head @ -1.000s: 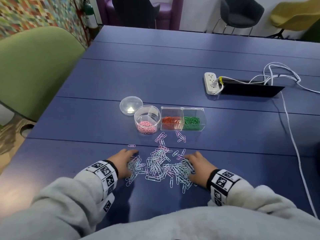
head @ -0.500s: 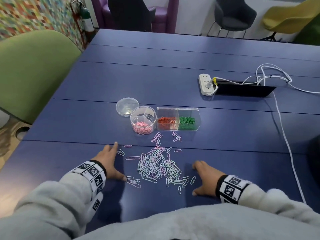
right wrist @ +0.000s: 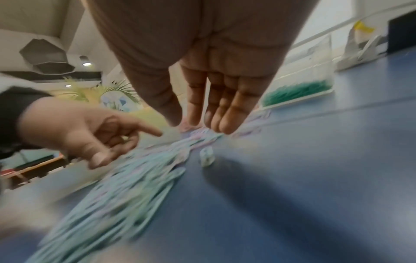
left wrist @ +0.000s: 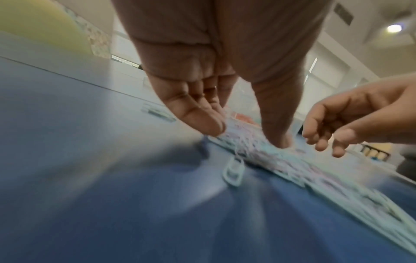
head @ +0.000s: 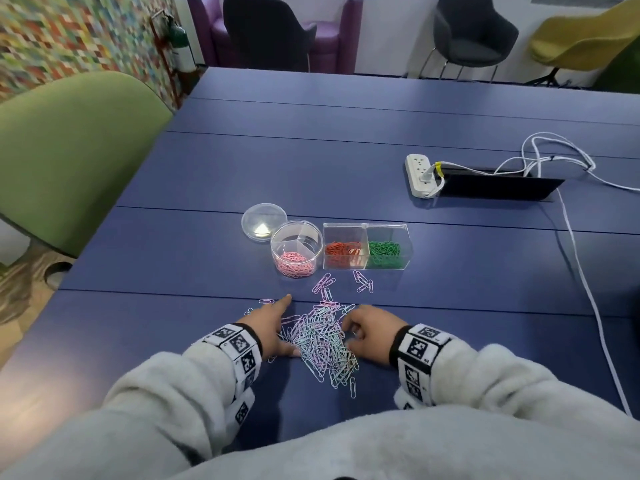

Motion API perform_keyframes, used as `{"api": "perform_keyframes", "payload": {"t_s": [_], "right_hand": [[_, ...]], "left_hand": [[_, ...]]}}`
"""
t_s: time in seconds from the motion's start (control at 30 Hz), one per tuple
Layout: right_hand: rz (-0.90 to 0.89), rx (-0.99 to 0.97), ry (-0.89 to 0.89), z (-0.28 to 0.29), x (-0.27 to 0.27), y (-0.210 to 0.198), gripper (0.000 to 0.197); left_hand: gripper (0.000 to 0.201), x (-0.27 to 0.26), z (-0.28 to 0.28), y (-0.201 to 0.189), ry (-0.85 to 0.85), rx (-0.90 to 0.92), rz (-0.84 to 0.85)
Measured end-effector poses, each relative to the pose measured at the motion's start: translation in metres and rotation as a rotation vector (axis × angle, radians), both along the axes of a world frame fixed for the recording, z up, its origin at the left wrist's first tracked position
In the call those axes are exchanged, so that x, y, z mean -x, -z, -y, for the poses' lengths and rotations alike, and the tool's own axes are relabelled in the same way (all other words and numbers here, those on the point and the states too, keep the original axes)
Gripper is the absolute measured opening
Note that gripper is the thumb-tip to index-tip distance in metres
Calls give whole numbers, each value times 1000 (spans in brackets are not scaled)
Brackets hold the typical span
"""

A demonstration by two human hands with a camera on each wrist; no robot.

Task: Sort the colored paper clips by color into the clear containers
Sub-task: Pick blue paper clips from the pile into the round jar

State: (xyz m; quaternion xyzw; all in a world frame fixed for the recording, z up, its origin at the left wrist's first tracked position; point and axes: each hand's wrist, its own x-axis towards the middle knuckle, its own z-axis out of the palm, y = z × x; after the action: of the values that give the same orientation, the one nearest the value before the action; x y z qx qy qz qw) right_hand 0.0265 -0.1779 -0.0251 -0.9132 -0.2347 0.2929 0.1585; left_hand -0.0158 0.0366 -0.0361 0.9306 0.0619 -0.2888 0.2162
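Note:
A heap of pale blue and lilac paper clips (head: 322, 341) lies on the blue table near me. My left hand (head: 282, 327) rests against the heap's left side, index finger stretched forward and thumb on the table. My right hand (head: 349, 332) sits at the heap's right side with its fingers loosely bent onto the clips; I see no clip held in either hand. Beyond the heap stand a round clear container (head: 296, 249) with pink clips and a clear two-part box (head: 367, 228) with red clips (head: 343, 251) and green clips (head: 384, 252). Both wrist views are blurred.
The round lid (head: 264, 221) lies behind the round container. Several loose lilac clips (head: 363, 284) are scattered between heap and box. A white power strip (head: 420, 174) and cables (head: 581, 271) run along the right. A green chair (head: 69, 157) stands at the left.
Both hands were spread apart on the table half a second ago; they have come inward against the clips, and the heap is narrower and tighter.

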Motion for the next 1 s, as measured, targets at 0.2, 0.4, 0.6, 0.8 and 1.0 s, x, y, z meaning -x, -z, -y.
{"api": "perform_keyframes", "payload": {"t_s": [0.2,0.4,0.6,0.8,1.0], "right_hand": [[116,134,96,8,-61,-10,46],[45,211,100,-14,-62,-2,56],[-3,122,-85,-27,-27,1,45],[-4,117,-31,-10,-29,-8,27],[29,110,-16,-30,-41,-11,16]], "left_hand": [[70,-1,-38,2,-271,-29,154],[72,-2,-39,7,-135,-18,48],[54,-14,-28,13,20,80,70],[40,-32,-20,4,87,56,137],[51,-63,8,-3,241,-34,184]]}}
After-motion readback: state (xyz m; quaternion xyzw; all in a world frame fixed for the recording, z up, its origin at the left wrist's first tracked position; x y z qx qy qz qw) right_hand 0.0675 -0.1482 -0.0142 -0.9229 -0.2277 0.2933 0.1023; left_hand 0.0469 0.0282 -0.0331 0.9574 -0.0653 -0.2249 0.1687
